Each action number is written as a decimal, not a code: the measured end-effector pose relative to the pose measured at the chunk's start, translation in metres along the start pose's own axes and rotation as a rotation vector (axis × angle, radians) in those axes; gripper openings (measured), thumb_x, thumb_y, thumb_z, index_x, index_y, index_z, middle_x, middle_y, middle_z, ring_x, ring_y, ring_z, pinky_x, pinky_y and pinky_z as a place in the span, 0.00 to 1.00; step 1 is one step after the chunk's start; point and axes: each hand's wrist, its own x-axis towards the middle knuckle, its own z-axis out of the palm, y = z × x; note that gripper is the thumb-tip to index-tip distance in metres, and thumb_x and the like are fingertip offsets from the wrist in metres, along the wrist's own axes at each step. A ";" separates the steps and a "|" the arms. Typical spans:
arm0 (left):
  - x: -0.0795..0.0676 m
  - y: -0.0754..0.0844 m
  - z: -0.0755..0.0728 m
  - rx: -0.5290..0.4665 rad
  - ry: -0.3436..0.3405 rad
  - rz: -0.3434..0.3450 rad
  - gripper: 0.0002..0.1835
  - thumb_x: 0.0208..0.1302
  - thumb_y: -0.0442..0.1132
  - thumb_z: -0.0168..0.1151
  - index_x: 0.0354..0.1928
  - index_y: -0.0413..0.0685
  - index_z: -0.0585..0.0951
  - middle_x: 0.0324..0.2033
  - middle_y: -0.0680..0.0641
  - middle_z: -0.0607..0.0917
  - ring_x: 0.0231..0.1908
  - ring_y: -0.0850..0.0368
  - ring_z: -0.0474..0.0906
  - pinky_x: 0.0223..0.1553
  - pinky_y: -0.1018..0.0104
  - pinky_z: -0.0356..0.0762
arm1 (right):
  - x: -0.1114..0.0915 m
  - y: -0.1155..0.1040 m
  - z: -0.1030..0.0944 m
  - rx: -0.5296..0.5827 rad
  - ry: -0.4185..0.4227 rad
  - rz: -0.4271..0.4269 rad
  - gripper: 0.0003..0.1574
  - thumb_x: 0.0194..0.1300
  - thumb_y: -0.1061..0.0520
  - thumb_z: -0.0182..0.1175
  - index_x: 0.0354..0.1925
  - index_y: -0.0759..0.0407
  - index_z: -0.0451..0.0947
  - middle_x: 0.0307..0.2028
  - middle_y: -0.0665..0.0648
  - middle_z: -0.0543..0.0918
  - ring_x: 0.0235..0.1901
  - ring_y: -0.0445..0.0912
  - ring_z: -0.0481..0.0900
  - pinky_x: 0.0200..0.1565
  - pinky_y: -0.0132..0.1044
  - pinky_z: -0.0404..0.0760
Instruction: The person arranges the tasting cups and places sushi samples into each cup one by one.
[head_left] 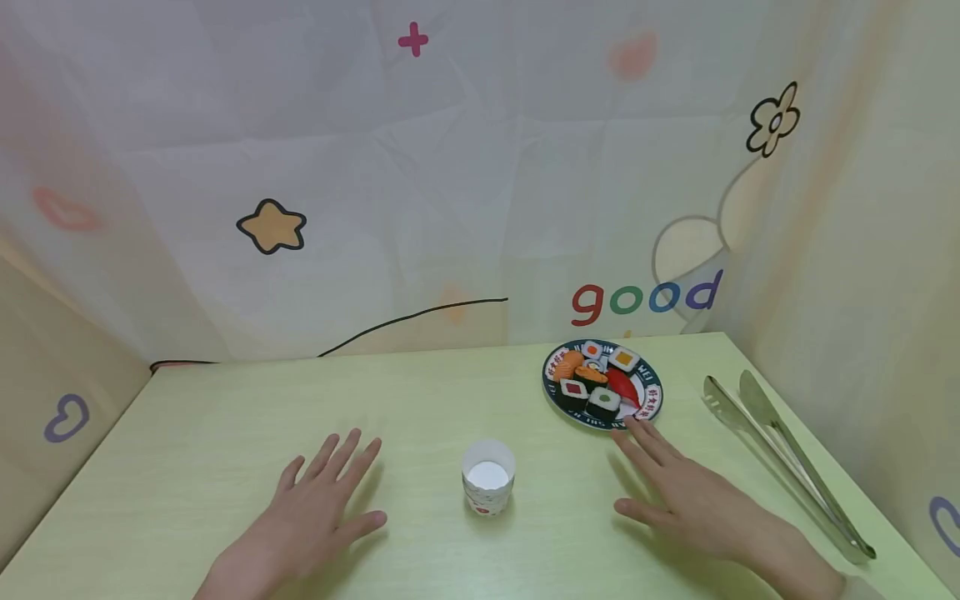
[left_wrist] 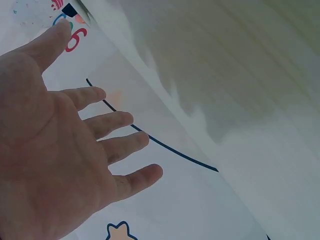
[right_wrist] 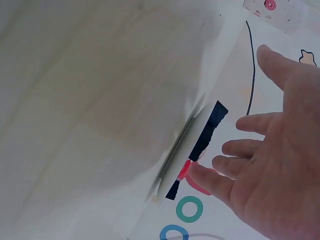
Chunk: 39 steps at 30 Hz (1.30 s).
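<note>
My left hand (head_left: 307,521) is held over the left of the table with its fingers spread and holds nothing. In the left wrist view its palm and straight fingers show. On the right, my right hand (head_left: 697,504) reaches in with fingers extended and grips nothing; its fingertips overlap the near rim of a round plate (head_left: 656,402) in the head view. Several sushi pieces (head_left: 603,402) lie on this dark-rimmed plate. Between the hands stands a small white paper cup (head_left: 488,498), upright, with a printed pattern.
Metal serving tongs (head_left: 787,471), one end fork-like and the other flat, lie along the table's right edge. The pale table (head_left: 247,408) meets a printed curtain (head_left: 450,183) at the back, and curtains also hang at both sides.
</note>
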 end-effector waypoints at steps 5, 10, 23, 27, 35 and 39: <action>0.003 0.003 -0.001 -0.019 0.019 0.027 0.43 0.72 0.65 0.57 0.80 0.53 0.59 0.77 0.38 0.59 0.74 0.35 0.56 0.66 0.29 0.53 | 0.004 -0.008 0.000 -0.006 0.035 -0.017 0.52 0.72 0.28 0.55 0.79 0.57 0.59 0.77 0.66 0.57 0.71 0.64 0.65 0.60 0.59 0.74; 0.009 0.008 0.000 -0.017 0.036 0.050 0.42 0.72 0.64 0.59 0.80 0.54 0.60 0.76 0.39 0.62 0.73 0.36 0.60 0.66 0.32 0.56 | 0.012 -0.019 0.000 0.021 0.058 -0.013 0.45 0.72 0.34 0.60 0.76 0.55 0.65 0.73 0.63 0.67 0.67 0.62 0.71 0.59 0.60 0.76; 0.018 0.019 -0.002 -0.023 0.111 0.130 0.39 0.72 0.60 0.61 0.78 0.52 0.64 0.72 0.40 0.68 0.70 0.43 0.66 0.64 0.40 0.62 | 0.029 -0.040 0.002 0.092 0.042 -0.059 0.36 0.72 0.40 0.64 0.69 0.55 0.73 0.66 0.56 0.76 0.64 0.55 0.75 0.60 0.56 0.76; 0.020 0.023 -0.003 -0.042 0.136 0.161 0.38 0.73 0.57 0.62 0.78 0.53 0.64 0.71 0.41 0.70 0.69 0.45 0.68 0.63 0.41 0.63 | 0.032 -0.045 0.003 0.116 0.022 -0.081 0.34 0.72 0.40 0.64 0.68 0.55 0.74 0.63 0.55 0.79 0.61 0.52 0.78 0.59 0.55 0.77; 0.028 0.035 -0.004 -0.052 0.168 0.221 0.35 0.73 0.54 0.64 0.76 0.51 0.67 0.67 0.45 0.73 0.64 0.49 0.73 0.62 0.43 0.67 | 0.038 -0.055 0.003 0.190 -0.034 -0.144 0.32 0.71 0.39 0.64 0.65 0.55 0.77 0.56 0.50 0.83 0.50 0.43 0.82 0.51 0.46 0.82; 0.032 0.039 -0.003 -0.060 0.190 0.253 0.34 0.72 0.52 0.65 0.75 0.51 0.68 0.65 0.47 0.74 0.61 0.50 0.75 0.60 0.44 0.69 | 0.042 -0.060 0.004 0.225 -0.056 -0.172 0.32 0.71 0.38 0.64 0.64 0.54 0.78 0.55 0.48 0.83 0.49 0.42 0.81 0.50 0.43 0.82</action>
